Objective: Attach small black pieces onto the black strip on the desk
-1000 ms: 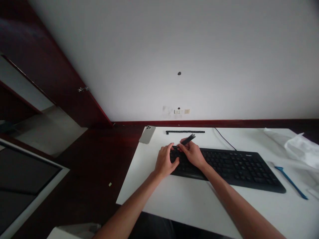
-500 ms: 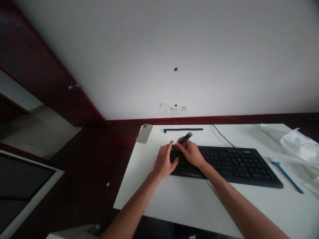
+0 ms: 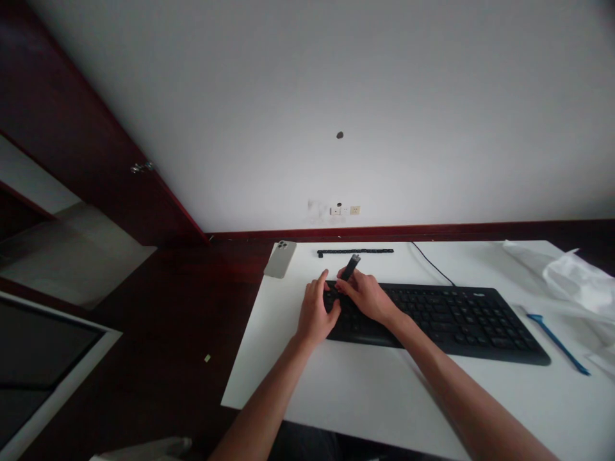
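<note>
A black keyboard lies on the white table. My right hand rests over its left part, fingers closed around a slim black tool with a pale upper end. The tool leans, and its lower end is hidden by my fingers near the keyboard's top row. My left hand sits at the keyboard's left end, thumb and index finger spread apart with nothing visible between them. Behind both hands, a row of small black keycaps runs along the table's far side.
A phone lies face down at the table's back left corner. To the right of the keyboard are a blue stick-like tool and a crumpled white plastic bag. The keyboard's cable trails to the back edge.
The black tool in my right hand has tipped more upright, its upper end shifting left. My left hand stays at the keyboard's left end, with only a slight finger movement.
</note>
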### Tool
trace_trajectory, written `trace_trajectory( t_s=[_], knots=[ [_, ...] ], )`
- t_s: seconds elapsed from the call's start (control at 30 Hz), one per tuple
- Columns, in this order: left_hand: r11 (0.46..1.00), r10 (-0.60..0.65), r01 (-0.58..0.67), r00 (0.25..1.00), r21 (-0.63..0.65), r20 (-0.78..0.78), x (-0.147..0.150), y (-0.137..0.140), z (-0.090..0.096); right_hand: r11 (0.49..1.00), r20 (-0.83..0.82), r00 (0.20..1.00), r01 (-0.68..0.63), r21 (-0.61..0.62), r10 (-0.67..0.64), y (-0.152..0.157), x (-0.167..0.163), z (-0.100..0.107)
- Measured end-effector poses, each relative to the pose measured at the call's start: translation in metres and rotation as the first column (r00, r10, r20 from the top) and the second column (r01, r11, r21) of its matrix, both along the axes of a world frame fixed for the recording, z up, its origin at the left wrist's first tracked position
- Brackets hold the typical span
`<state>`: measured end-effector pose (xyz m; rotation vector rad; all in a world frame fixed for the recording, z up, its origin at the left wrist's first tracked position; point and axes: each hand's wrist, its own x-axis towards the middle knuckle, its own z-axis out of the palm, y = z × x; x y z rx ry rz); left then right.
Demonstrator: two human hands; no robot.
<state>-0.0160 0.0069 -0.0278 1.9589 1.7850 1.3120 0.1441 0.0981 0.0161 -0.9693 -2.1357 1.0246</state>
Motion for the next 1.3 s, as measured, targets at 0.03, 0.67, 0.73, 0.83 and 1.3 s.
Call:
trace_trajectory(
  t_s=[0.03, 0.67, 0.73, 0.83, 1.3],
  knots=[
    [1.0, 0.023, -0.023, 1.0, 0.011, 0.01, -0.001, 0.001, -0.001, 1.0, 0.008, 1.0, -0.018, 0.016, 0.018, -0.001, -0.001, 0.002],
    [0.997, 0.063, -0.056, 0.99, -0.057, 0.128, -0.002, 0.005, 0.0, 0.972, 0.003, 0.976, -0.216, 0.092, 0.217, -0.001, 0.006, 0.012],
    [0.996, 0.067, -0.059, 0.989, -0.065, 0.131, -0.002, 0.005, 0.001, 0.977, 0.011, 0.98, -0.199, 0.077, 0.199, 0.001, 0.008, 0.01],
    [0.995, 0.07, -0.058, 0.986, -0.084, 0.148, -0.002, 0.006, 0.003, 0.98, -0.007, 0.982, -0.191, 0.055, 0.191, 0.005, 0.012, 0.006],
    [0.993, 0.026, -0.007, 0.985, -0.114, 0.169, -0.007, 0.008, 0.004, 0.993, -0.337, 0.939, 0.029, -0.115, -0.066, 0.015, 0.011, -0.021]
  ],
)
